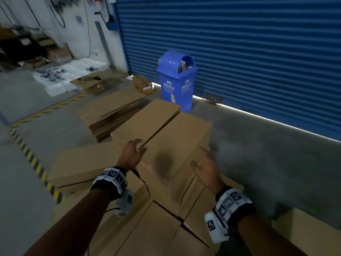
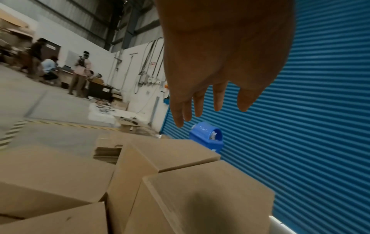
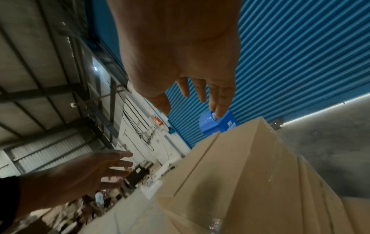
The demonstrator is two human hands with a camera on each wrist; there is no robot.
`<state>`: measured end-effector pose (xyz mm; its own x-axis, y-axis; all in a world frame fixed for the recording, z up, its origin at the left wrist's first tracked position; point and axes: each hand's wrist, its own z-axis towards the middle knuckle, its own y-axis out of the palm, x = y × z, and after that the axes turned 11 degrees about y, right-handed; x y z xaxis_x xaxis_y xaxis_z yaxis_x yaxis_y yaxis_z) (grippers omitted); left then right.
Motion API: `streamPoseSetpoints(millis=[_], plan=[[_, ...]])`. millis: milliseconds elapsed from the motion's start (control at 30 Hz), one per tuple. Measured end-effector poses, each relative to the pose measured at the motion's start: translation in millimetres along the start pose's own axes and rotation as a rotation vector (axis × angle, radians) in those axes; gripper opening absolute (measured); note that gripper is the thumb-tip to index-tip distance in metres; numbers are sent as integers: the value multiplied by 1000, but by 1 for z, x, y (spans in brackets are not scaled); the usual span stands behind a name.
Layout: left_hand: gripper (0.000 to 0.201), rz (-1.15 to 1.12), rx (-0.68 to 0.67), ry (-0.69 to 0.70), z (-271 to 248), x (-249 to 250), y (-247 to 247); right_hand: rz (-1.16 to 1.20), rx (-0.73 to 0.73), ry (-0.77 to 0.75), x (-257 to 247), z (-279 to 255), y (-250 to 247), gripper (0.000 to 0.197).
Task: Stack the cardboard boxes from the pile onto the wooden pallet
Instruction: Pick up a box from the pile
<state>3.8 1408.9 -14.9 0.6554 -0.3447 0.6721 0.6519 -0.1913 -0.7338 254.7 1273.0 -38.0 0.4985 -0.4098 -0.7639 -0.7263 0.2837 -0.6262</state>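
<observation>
Both of my hands are empty and spread. My left hand [image 1: 133,154] hovers with straight fingers at the near left corner of the top box [image 1: 177,143], and my right hand [image 1: 206,169], palm turned inward, is just off that box's near right edge. From the wrist views I judge neither palm is on cardboard yet.

The top box sits directly between my hands, long end running away from me. A second long box [image 1: 147,121] lies against its left flank, just beyond my left fingertips. Below my wrists is the rest of the pile [image 1: 153,224], boxes at mixed angles. I cannot find the wooden pallet in any view.

What could go wrong:
- My left fingers are over the seam between the two boxes; closing there could catch the neighbour and drag it along.
- The box is long, and a hold at the near end only would let the far end dip and swing.
- The pile under it is uneven, so lifting may shift the lower boxes.

Beyond my fingertips stands a blue bin [image 1: 176,80], against the shutter [image 1: 258,52]; its opening shows mixed rubbish I cannot identify. Ahead of my left hand lies a stack of flattened cartons [image 1: 110,115] on the floor.
</observation>
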Motion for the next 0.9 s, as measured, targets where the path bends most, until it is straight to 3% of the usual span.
streamPoseSetpoints(millis=[133, 233, 500, 567, 667, 800, 900], plan=[[40, 67, -40, -80, 59, -32, 36, -172, -165, -20, 25, 75, 29, 68], [41, 118, -56, -117, 85, -62, 60, -267, -283, -128, 51, 110, 61, 67], [49, 202, -263, -330, 99, -137, 106, -545, -508, -213, 95, 136, 123, 80], [53, 227, -242, -319, 97, -143, 107, -570, -499, -179, 105, 132, 123, 82], [56, 264, -262, -313, 93, -148, 105, -452, -421, -143, 114, 121, 117, 70], [33, 94, -421, -299, 87, -138, 110, -208, -172, -101, 136, 103, 109, 43], [23, -73, -405, -337, 94, -132, 120, -277, -142, -89, 149, 95, 111, 51]])
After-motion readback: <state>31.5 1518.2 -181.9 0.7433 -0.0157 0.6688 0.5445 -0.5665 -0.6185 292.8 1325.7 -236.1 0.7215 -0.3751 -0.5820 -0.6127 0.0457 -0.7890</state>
